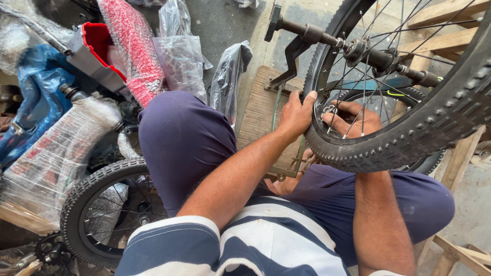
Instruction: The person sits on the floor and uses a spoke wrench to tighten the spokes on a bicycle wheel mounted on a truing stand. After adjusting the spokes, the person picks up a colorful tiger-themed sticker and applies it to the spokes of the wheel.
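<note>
— Where does the view look from?
— From the person's head, facing steeply down over the striped shirt and the blue-trousered knees.
— How near is it?
— Very close: the bicycle wheel fills the near right, with the left hand and right hand just below centre.
— What lies farther off?
— Wrapped bicycle parts at the left and a wooden board on the floor beyond the knees.
— Does another view share any of it?
— There's only this one.
</note>
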